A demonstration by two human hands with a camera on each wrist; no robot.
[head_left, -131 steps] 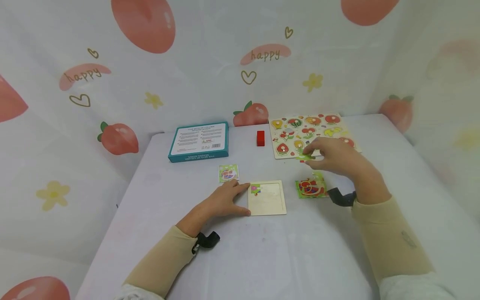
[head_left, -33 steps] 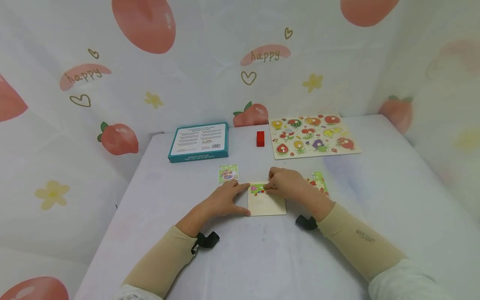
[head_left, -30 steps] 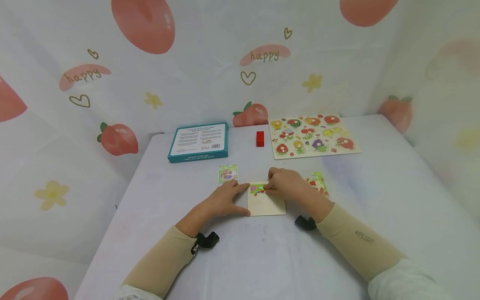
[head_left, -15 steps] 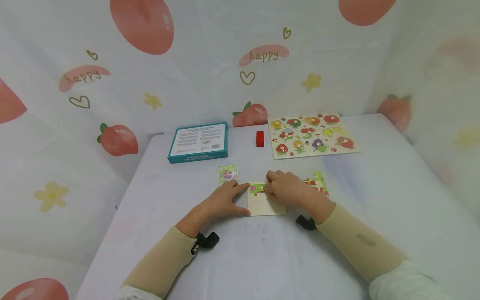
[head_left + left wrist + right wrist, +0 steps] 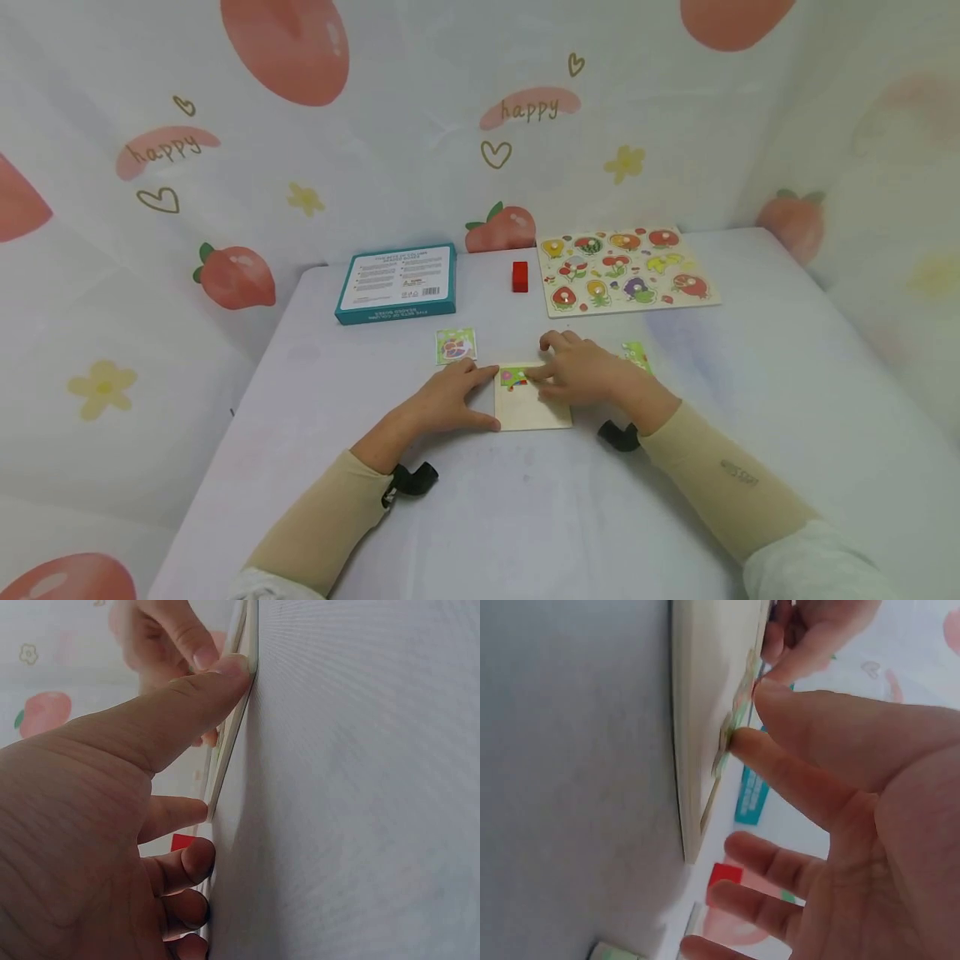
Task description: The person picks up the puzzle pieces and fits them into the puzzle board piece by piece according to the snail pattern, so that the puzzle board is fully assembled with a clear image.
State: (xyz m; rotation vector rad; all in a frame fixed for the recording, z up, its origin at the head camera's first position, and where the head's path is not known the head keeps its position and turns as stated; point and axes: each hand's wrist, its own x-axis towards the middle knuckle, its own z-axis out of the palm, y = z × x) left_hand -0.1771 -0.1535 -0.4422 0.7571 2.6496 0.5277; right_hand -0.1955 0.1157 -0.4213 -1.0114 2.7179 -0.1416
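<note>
Seating a puzzle pc (image 5: pixel 724 739) in the wooden tray (image 5: pixel 528 412) looks to be the step in hand. The tray lies flat on the table (image 5: pixel 480 517), betw. your two hands. Pic. pcs (image 5: pixel 510 377) show at its far L corner; the rest that is visible is bare wood, far R corner hidden, so the job is prob. at an early stage. In the R-wrist view, the pc under your fingertip appears raised, i.e. not flush; exact fit can't be told. Next move prob. calls for aligning it w/ its neighbour, then pressing lightly down.

R hand (image 5: pixel 588 371): index tip touches the pc; thumb stands clear of index, no pinch; other fingers apart, loosely extended.

L hand (image 5: pixel 446 398): thumb and index spread wide, tips against the tray's L side at near and far corners resp.; nothing gripped. Use as brace.

Surroundings: picture square (image 5: pixel 456 346) just beyond L hand; loose pcs (image 5: pixel 635 352) R of tray, part hidden by R hand. At rear, L to R: teal box (image 5: pixel 397 283), red block (image 5: pixel 520 277), fruit board (image 5: pixel 618 310).
</note>
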